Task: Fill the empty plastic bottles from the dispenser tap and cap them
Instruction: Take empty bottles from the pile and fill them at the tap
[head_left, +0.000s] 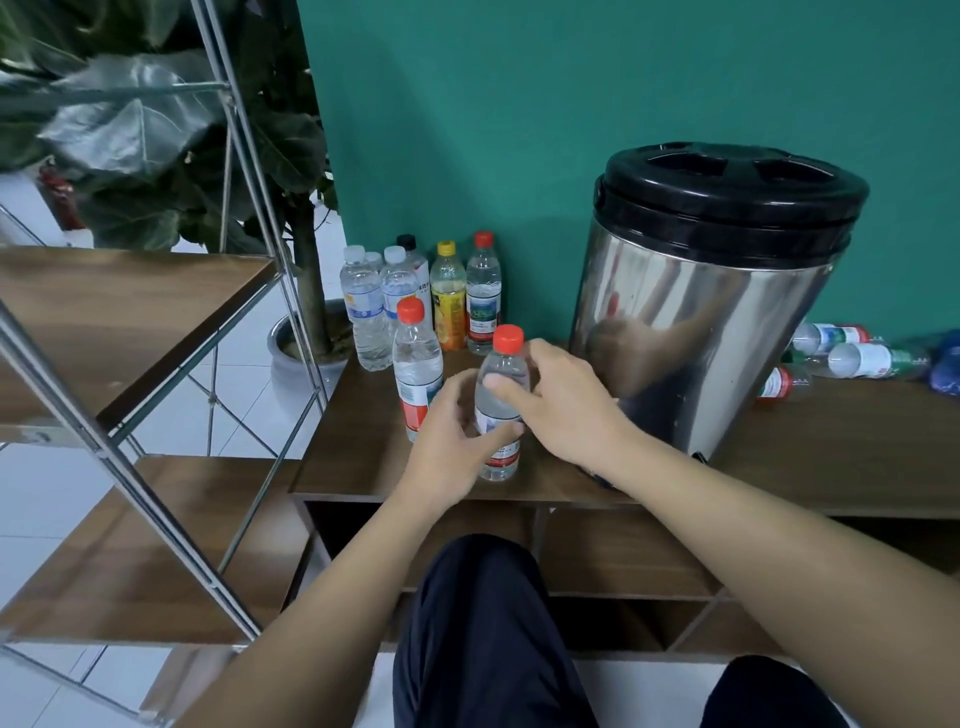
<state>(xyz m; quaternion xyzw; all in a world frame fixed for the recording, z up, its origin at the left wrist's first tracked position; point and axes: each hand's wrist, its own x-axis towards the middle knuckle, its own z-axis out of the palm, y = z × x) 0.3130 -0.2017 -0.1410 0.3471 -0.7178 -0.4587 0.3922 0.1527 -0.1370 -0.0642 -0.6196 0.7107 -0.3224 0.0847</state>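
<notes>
A filled clear bottle (500, 395) with a red cap stands upright near the front of the wooden table (810, 457). My left hand (452, 441) wraps its lower body and my right hand (558, 400) holds its upper body, thumb across the front. A second red-capped filled bottle (415, 364) stands just left of it. The steel dispenser (711, 291) with a black lid stands to the right; its tap is hidden behind my right forearm. Several capped bottles (415, 296) stand at the back left. Empty bottles (857, 358) lie on their sides behind the dispenser at the right.
A metal-framed wooden shelf unit (135, 322) stands close on the left. A potted plant (306, 332) sits on the floor behind it. The green wall backs the table. My knees (483, 623) are below the table's front edge, over open cubbies.
</notes>
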